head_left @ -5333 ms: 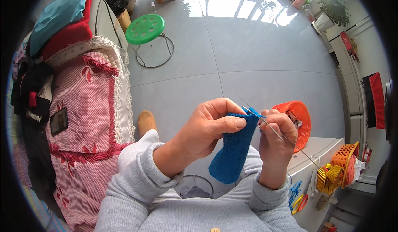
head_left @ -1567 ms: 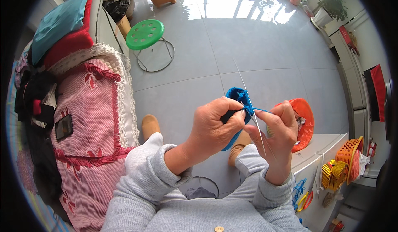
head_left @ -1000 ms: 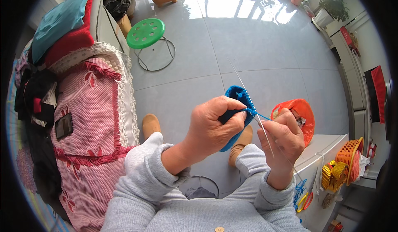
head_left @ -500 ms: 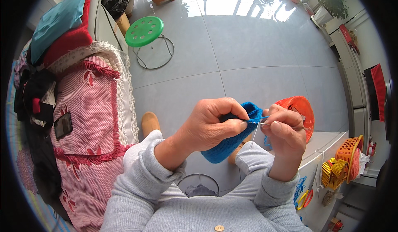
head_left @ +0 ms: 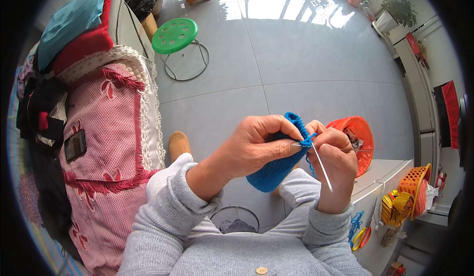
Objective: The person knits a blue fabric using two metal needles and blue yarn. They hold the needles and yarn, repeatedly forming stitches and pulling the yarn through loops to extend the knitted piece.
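Between my legs hangs a blue piece of knitting [head_left: 271, 174], its upper edge pinched in my left hand [head_left: 252, 141] by thumb and index finger. My right hand [head_left: 336, 153] is closed at that same edge, fingers around a thin knitting needle that points left into the stitches. From the stitches a second, white knitting needle [head_left: 323, 170] slants down in front of my right palm. A strand of blue yarn [head_left: 310, 166] dangles beside the knitting. Right fingers partly hide where needle and stitches meet.
An orange bin [head_left: 365, 142] stands beyond my right hand. On the white cabinet at right lie red-and-yellow scissors [head_left: 363, 239], blue yarn scraps [head_left: 355, 224] and an orange basket [head_left: 414, 179]. A bed with a pink cover [head_left: 106, 152] and phone [head_left: 75, 145] is at left; a green stool [head_left: 174, 35] stands ahead.
The white needle has swung out to slant down and right. My right hand has shifted slightly left, closer to my left fingers, and the blue strand is no longer stretched between them.
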{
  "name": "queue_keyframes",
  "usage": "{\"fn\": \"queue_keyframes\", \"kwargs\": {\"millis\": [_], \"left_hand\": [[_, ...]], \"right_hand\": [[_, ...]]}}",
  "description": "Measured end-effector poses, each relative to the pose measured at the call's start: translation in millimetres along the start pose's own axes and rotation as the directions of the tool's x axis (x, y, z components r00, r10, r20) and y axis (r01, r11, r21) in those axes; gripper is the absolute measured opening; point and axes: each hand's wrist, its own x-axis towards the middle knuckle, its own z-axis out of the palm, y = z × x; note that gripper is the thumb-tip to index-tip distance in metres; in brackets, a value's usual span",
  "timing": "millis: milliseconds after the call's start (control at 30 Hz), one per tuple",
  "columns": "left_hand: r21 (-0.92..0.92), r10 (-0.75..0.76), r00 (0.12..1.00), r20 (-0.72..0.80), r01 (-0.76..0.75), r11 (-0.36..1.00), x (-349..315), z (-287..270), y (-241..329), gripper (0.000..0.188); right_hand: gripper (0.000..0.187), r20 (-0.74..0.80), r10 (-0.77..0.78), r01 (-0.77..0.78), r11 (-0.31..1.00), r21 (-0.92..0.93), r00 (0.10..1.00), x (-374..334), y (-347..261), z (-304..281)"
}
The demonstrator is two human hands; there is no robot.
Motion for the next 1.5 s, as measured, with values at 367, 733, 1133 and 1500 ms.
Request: {"fn": "queue_keyframes", "kwargs": {"millis": [367,733,1133,1500], "left_hand": [[0.024,0.025,0.997,-0.075,-0.023,0.999,-4.2,0.8,3.6,0.017],[-0.109,-0.035,0.986,-0.165,0.017,0.994,-1.7,3.4,0.3,0.017],[-0.260,-0.158,0.978,-0.133,0.119,0.958,-5.4,-3.0,6.5,0.011],[-0.313,-0.183,0.976,-0.122,0.137,0.940,-4.7,-1.3,9.1,0.008]], "right_hand": [[0.016,-0.003,-0.305,0.262,0.824,-0.503,0.952,-2.9,1.8,17.0],[0.012,0.040,-0.505,0.381,0.595,-0.707,0.862,2.6,14.5,18.2],[0.010,-0.045,-0.406,0.327,0.792,-0.516,0.913,0.5,5.3,20.4],[0.011,-0.027,-0.319,0.266,0.830,-0.490,0.947,-0.2,-4.0,18.8]]}}
